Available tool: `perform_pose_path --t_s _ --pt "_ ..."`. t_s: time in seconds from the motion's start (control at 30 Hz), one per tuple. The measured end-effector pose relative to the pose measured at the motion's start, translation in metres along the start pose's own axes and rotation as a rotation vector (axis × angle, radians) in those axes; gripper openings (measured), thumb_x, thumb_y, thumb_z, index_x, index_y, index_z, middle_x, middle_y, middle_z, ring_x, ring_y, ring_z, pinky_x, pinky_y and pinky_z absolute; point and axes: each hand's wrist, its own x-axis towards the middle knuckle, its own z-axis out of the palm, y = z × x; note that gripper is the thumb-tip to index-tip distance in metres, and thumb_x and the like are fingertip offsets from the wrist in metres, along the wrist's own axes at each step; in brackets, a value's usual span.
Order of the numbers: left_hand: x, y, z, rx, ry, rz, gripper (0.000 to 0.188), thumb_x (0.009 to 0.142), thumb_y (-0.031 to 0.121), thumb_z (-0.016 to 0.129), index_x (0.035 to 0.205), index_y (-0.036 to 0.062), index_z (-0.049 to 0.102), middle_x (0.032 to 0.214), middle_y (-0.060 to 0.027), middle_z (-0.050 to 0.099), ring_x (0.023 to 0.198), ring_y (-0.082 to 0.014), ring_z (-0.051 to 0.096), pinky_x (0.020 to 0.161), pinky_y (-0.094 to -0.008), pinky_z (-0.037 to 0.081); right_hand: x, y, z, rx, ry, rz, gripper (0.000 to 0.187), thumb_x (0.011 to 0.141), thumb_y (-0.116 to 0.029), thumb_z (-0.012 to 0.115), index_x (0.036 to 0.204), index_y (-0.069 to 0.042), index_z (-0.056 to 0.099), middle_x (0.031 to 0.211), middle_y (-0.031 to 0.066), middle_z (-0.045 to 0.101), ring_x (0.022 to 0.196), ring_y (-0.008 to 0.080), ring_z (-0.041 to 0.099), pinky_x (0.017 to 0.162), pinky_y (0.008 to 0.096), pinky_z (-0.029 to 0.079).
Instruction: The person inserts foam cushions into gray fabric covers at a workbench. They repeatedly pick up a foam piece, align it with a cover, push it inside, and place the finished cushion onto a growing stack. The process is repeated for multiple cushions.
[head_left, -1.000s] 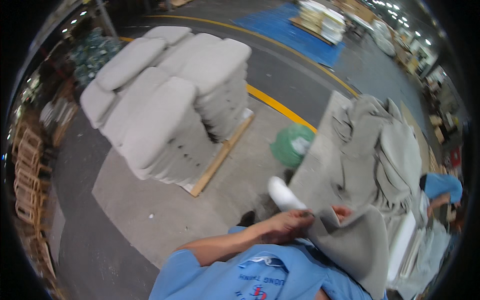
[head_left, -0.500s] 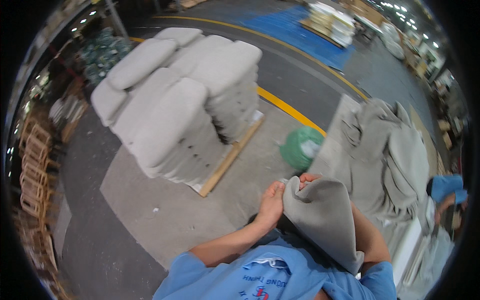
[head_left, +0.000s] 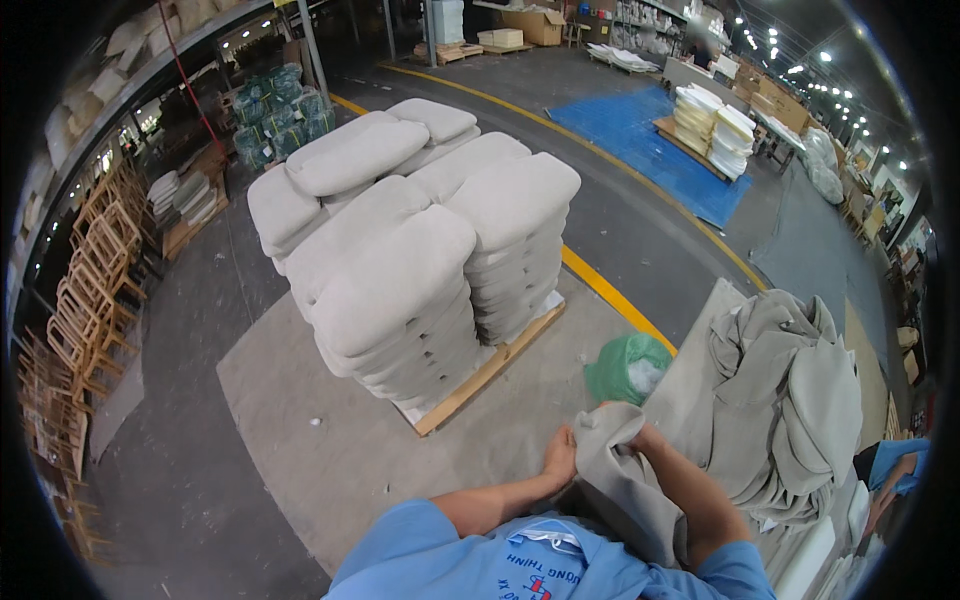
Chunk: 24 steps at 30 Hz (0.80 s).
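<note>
In front of my body hangs a grey fabric cover [head_left: 622, 478], bunched at the top and drooping toward my lap. My left hand [head_left: 561, 455] is closed on its left edge, thumb uppermost. From the right, my right hand [head_left: 640, 437] reaches into the folds of the same cover; cloth hides its fingers. Just beyond the hands sits a green plastic bag [head_left: 622, 368] with white stuff inside. To the right, a heap of similar grey covers [head_left: 775, 390] lies on a light sheet-covered surface.
Stacked pale cushions [head_left: 400, 260] fill a pallet [head_left: 490, 370] ahead to the left. Wooden chair frames [head_left: 85, 300] line the far left. Green wrapped bundles [head_left: 275, 115] stand behind. A blue floor sheet [head_left: 650, 150] holds stacked foam [head_left: 712, 130]. Another person's arm [head_left: 890, 490] shows at right.
My right hand has gone from showing its fingers at the cover's top edge to being sunk in the folds. The cover is more crumpled. The view has tilted up.
</note>
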Motion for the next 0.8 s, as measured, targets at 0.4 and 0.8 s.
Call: perform_pose_path --t_s 0.4,0.8 --pt "0.045 0.002 -0.039 0.054 -0.403 0.238 0.054 0.094 0.008 0.063 0.147 0.0128 0.049 0.122 -0.0125 0.069 0.105 -0.0305 0.068 0.083 -0.0440 0.053 -0.069 -0.035 0.006 0.419 0.380 0.469 0.041 0.108 -0.027 0.060 0.139 0.000 0.063 0.122 0.0085 0.072 0.107 0.0181 0.070 0.090 0.0346 0.057" --pt "0.094 0.029 -0.044 -0.231 -1.278 -0.296 0.087 0.088 -0.006 0.069 0.162 0.0222 0.034 0.143 0.0017 0.059 0.114 -0.0126 0.064 0.090 -0.0321 0.056 -0.367 -0.129 0.076 0.628 0.917 0.336 0.040 0.106 -0.025 0.063 0.137 0.001 0.064 0.123 0.0092 0.072 0.111 0.0193 0.067 0.099 0.0345 0.051"
